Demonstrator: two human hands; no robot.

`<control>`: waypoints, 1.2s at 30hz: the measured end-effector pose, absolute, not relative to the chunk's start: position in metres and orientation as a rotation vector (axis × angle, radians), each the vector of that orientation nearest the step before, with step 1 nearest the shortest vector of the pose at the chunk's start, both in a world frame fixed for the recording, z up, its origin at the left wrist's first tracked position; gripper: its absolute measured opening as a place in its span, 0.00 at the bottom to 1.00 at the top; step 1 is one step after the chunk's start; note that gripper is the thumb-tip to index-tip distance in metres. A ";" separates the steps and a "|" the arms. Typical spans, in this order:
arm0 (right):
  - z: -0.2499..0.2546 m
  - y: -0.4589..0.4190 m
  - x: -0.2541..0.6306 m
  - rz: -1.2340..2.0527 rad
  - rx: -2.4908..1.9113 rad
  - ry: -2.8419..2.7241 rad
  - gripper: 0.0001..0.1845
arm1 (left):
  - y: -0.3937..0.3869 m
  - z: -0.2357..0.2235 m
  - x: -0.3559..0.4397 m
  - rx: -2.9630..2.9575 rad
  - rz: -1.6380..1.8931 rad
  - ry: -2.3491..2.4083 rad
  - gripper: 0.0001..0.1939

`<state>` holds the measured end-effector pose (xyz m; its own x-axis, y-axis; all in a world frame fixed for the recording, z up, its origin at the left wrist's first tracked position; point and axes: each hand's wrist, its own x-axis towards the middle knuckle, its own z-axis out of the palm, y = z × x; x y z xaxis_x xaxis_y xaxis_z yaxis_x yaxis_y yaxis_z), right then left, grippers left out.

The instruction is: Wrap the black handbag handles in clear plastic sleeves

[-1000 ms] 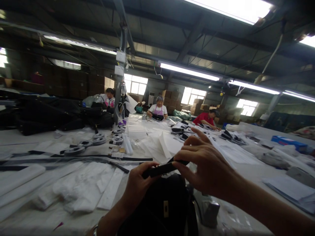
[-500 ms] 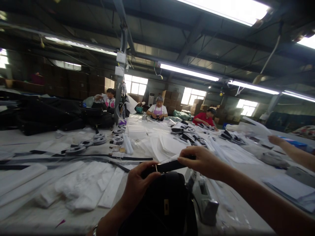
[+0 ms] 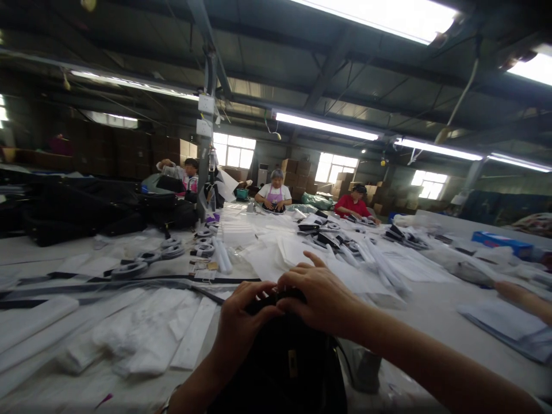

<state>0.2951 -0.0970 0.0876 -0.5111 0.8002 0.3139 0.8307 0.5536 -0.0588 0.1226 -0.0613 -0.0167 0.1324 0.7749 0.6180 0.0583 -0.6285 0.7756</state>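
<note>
A black bag [image 3: 267, 371] with a small gold-coloured metal fitting [image 3: 292, 363] on its face stands right in front of me. Above its top, my left hand [image 3: 239, 319] is closed on a black strap [image 3: 295, 294], thumb below and fingers over it. Close against it, my right hand [image 3: 323, 299] pinches the same strap, with one finger raised. The fingertips of both hands nearly meet at a small metal piece on the strap. My fingers hide most of the strap, and the bag's lower part runs out of view.
White wrapping sheets [image 3: 142, 333] lie left of the bag, with long dark strips [image 3: 103, 283] behind. A grey block-like object [image 3: 365, 368] stands at its right. Rolled straps [image 3: 171, 248] and papers cover the table further back. A co-worker's hand [image 3: 517, 296] reaches in at right; several people sit opposite.
My right hand has slid left along the strap, from its far end to beside my left hand. The co-worker's hand at right has moved lower, with the white sheet it holds.
</note>
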 end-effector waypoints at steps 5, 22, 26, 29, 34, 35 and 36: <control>0.096 -0.096 0.300 -0.017 -1.323 -2.588 0.22 | -0.061 -0.016 0.116 1.767 1.459 0.866 0.25; 0.089 -0.080 0.309 -0.037 -1.262 -2.526 0.12 | -0.046 -0.045 0.020 1.264 1.363 1.195 0.28; 0.090 -0.073 0.311 0.116 -1.238 -2.516 0.11 | -0.054 -0.071 -0.020 1.227 1.383 1.369 0.31; 0.090 -0.067 0.311 0.164 -1.219 -2.492 0.11 | -0.057 -0.083 -0.039 1.239 1.322 1.411 0.33; 0.088 -0.066 0.308 0.279 -1.049 -2.446 0.15 | -0.054 -0.077 -0.030 1.617 1.125 1.534 0.26; 0.087 -0.066 0.307 0.288 -1.009 -2.443 0.15 | -0.053 -0.069 -0.020 1.719 1.160 1.533 0.25; 0.087 -0.066 0.305 0.286 -0.973 -2.442 0.14 | -0.053 -0.060 -0.008 1.813 1.195 1.483 0.24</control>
